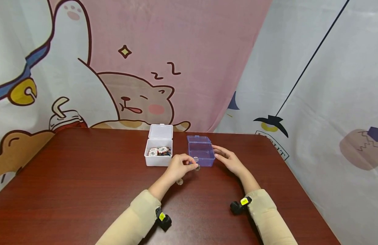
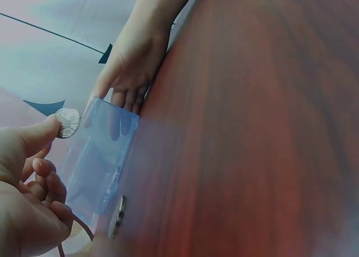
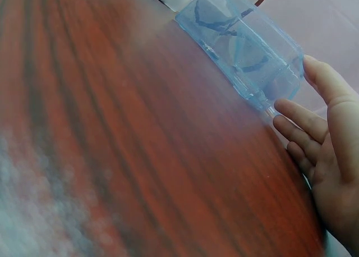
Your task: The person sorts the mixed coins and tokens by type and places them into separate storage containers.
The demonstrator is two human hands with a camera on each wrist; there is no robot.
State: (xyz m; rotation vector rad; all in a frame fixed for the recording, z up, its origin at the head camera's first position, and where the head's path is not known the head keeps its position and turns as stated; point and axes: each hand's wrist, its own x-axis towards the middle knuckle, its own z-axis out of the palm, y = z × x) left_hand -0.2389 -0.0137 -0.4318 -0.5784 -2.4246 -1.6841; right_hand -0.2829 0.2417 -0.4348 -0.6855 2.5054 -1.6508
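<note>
My left hand (image 1: 180, 167) pinches a silvery coin (image 2: 68, 122) between thumb and fingers, just in front of the translucent blue-purple box (image 1: 207, 162). That box stands with its hinged lid raised at the back. A second round, shiny piece (image 1: 195, 159) shows by the fingertips, against the box's front. On the table below the left wrist lies another coin (image 1: 179, 181). My right hand (image 1: 233, 163) rests at the box's right side. Its thumb (image 3: 321, 77) and fairly straight fingers (image 3: 297, 134) lie against that end without curling round it.
Left of the purple box stands a white box (image 1: 158, 162), its lid raised, with several round printed pieces (image 1: 158, 151) inside. Both boxes sit towards the back of the brown table (image 1: 69, 190). A printed curtain (image 1: 201, 51) hangs behind.
</note>
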